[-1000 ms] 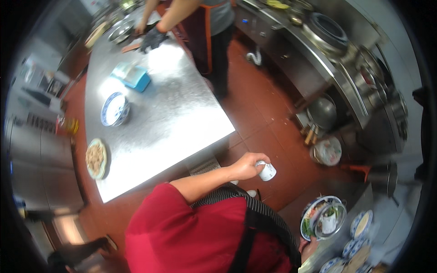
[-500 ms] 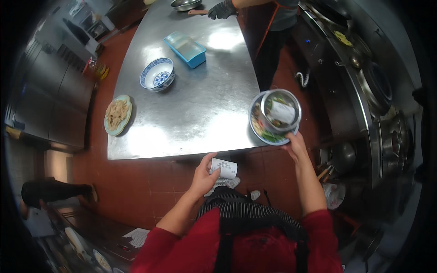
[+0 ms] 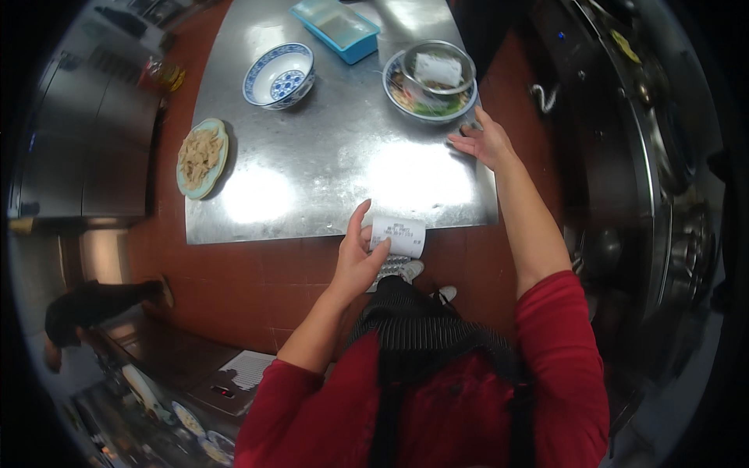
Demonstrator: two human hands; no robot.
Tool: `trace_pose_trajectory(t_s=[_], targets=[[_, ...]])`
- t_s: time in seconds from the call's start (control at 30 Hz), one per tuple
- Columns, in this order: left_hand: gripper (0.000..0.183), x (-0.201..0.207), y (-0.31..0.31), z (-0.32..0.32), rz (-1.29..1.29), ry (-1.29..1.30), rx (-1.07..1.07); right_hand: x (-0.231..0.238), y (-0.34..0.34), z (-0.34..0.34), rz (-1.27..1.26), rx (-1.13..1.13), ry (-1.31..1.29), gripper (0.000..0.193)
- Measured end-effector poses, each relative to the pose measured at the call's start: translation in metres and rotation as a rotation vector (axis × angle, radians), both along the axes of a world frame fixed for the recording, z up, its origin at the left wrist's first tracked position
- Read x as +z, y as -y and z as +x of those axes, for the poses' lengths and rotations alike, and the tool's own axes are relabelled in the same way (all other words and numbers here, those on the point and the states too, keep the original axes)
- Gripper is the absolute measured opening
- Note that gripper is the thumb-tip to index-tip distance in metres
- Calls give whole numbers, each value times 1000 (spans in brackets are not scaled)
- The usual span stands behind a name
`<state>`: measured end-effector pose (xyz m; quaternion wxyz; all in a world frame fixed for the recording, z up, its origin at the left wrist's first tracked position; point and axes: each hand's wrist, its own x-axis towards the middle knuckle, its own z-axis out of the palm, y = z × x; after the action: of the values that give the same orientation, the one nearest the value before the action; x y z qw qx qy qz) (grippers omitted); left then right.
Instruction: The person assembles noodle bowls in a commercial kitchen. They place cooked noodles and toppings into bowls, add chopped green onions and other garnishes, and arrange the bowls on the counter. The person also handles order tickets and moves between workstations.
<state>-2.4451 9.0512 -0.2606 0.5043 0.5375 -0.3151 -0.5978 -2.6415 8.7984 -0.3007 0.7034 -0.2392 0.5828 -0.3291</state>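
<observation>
Your left hand [image 3: 357, 261] pinched a white paper slip [image 3: 398, 234] low in the middle of the frame, just at the near edge of the steel bench [image 3: 328, 156]; the slip stuck out to the right of that grip, thumb and fingers pressed onto its left end. Your right hand [image 3: 485, 140] lay spread and held nothing, fingers loose at the right edge of the bench, right of centre in the frame. Just above it sat a patterned plate [image 3: 406, 97] of food with a metal bowl [image 3: 437, 69] resting on top. Further toward the upper left stood a blue-and-white bowl [image 3: 279, 74], a teal tray [image 3: 335, 27] at the top, and a plate of pale food [image 3: 201, 157] at the left edge.
</observation>
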Motion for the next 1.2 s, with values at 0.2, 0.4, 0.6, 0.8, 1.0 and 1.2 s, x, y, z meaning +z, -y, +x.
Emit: trace_pose_trajectory(t_s=[0.2,0.4,0.6,0.8,1.0,1.2], targets=[[67,3,47,-20,-14,-71,-269,48,-126,-44,-25,358,60,44],[68,2,92,-77,-43,-144,-663,62,-208,-74,-213,-172,32,41],[67,11,93,-139,-56,-204,-980,67,-265,-113,-302,-568,-41,36],[63,25,47,-190,-95,-227,-1253,88,-352,-140,-360,-891,-158,39],[57,42,-32,-223,-83,-240,-1443,105,-456,-135,-423,-1125,-173,38],[44,57,-115,-245,-48,-241,-1634,114,-551,-124,-460,-1292,-259,37]])
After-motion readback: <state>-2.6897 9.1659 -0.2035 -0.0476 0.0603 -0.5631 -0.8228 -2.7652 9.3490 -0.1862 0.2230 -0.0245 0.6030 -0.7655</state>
